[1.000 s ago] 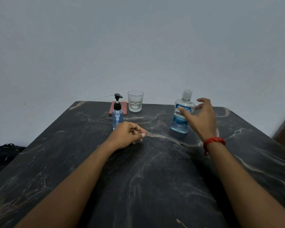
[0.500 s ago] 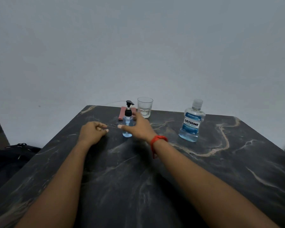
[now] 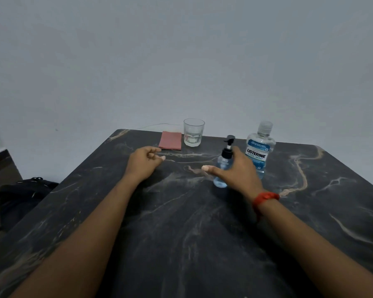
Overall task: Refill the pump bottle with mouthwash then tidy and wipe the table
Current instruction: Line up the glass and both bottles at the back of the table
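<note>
Beside the mouthwash bottle [image 3: 259, 149], right hand [image 3: 238, 172] apparently wrapped around pump bottle [image 3: 223, 163]; left hand [image 3: 143, 163] loosely curled.

Both forearms are showing bare from the lower frame edge up to the hands, with no sleeves covering them. The right hand [image 3: 238, 172] is wearing a red-orange band [image 3: 265, 198] around the wrist, snug and slightly bunched, with a thin strand trailing down along the forearm. The left hand [image 3: 143, 162] is wearing nothing at the wrist. Fingernails are showing pale at the fingertips.
</note>
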